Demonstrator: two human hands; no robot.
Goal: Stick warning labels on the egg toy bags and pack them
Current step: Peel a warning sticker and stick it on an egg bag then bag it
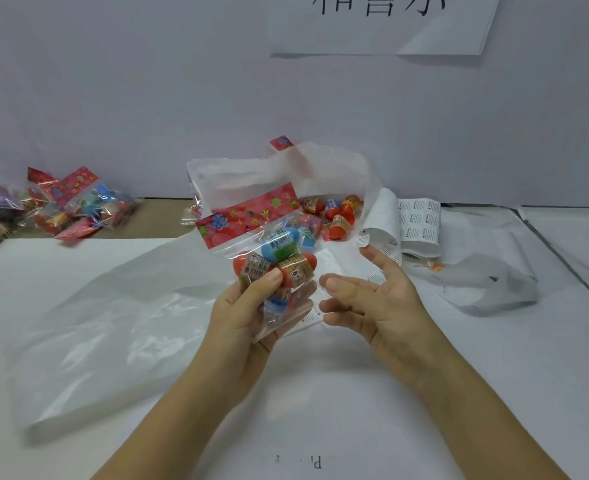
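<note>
The egg toy bag, red flowered header up, is held above the counter by the left hand, thumb pressed on a red egg. The right hand hovers just beside it, fingers spread, holding nothing. Behind are a white plastic sack and warning label sheets; 1 pile of filled bags lies far left.

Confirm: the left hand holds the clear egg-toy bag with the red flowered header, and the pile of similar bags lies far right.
Wrong side: the head view shows the pile of similar bags far left. The left hand does hold the clear egg-toy bag with the red flowered header.
</note>
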